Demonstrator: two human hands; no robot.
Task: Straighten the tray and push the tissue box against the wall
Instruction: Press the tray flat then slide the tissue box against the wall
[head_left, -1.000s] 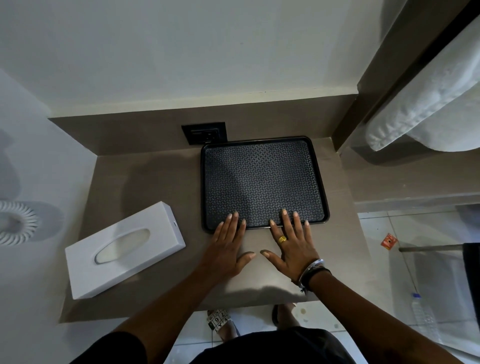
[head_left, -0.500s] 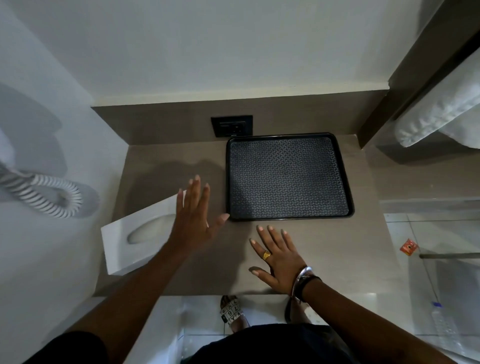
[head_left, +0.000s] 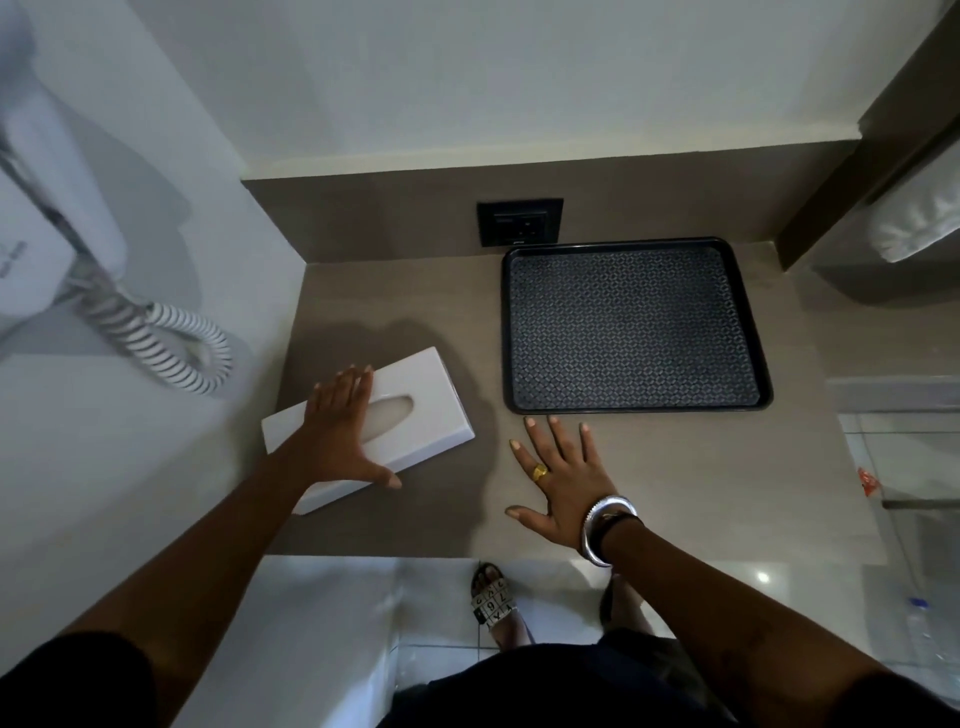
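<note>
One tray (head_left: 635, 325), one tissue box (head_left: 426, 410), two flat hands (head_left: 337, 434).

Both arms are bare from the hands up to short black sleeves (head_left: 67, 670) at the near corners of the view. The left hand (head_left: 337, 436) wears nothing that can be seen. The right hand (head_left: 563, 486) carries a gold ring (head_left: 540, 473) on one finger. Just behind that hand, at the wrist, sits a broad silver bangle (head_left: 597, 530), with a thin dark band (head_left: 618, 522) touching it on the forearm side. The nails of the right hand look longish and pale. Below the hands, a dark garment (head_left: 545, 686) covers the body, and one foot wears an open-toed sandal (head_left: 493, 603) whose black-and-white strap bears printed characters.
</note>
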